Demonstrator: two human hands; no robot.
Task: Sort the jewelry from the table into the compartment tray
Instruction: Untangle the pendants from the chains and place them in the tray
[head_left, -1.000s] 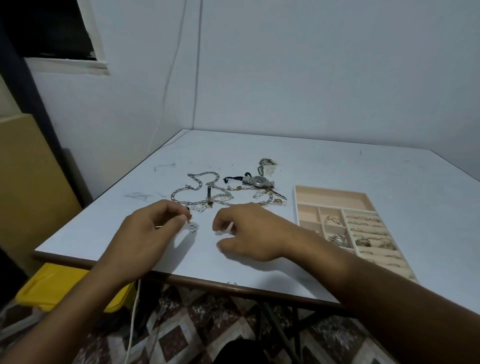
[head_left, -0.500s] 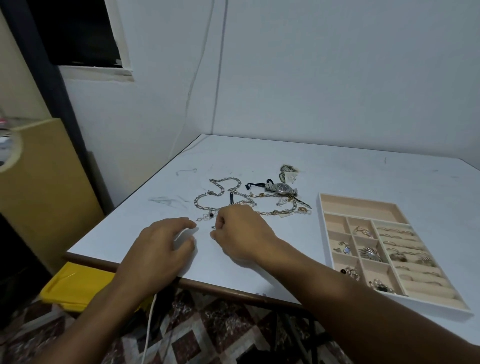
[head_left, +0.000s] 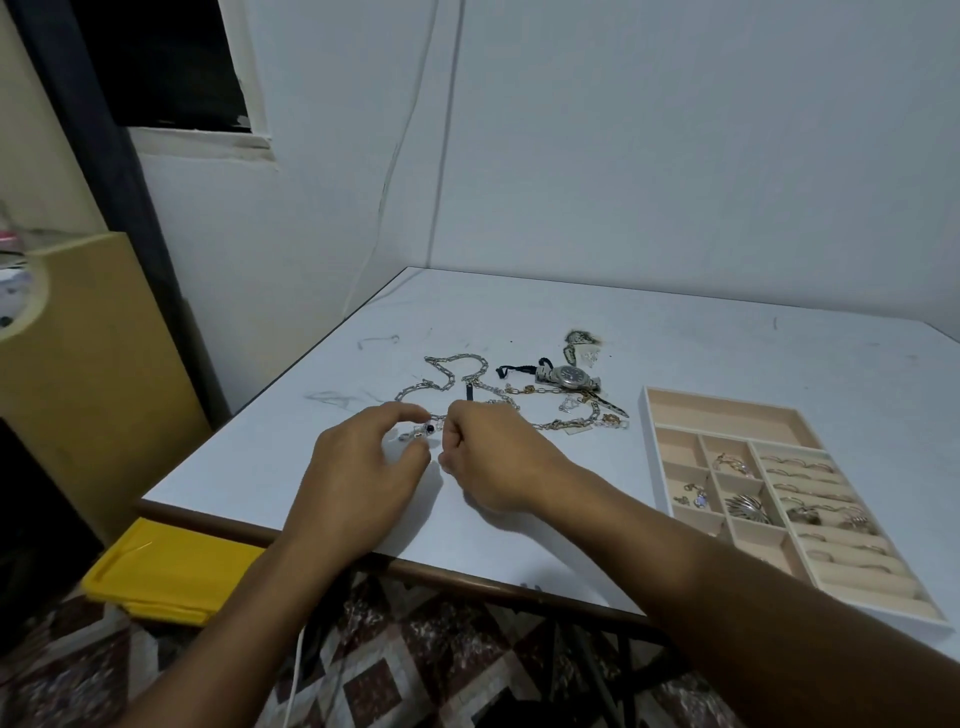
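Thumb and forefinger of left hand (head_left: 358, 467) apart around pendant (head_left: 427, 429); right hand (head_left: 496, 454) curled, fingertips hidden, grip indeterminate. Right forearm (head_left: 701, 561) covers near corner of tray (head_left: 727, 415).

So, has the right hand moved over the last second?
Yes. The right hand has moved left, away from the compartment tray, closing on the silver chain and the left hand.

r hand (head_left: 493, 457) fingertips curled under, grip hidden; tiny piece (head_left: 423, 430) unclear.

no legible text, labels or numbers
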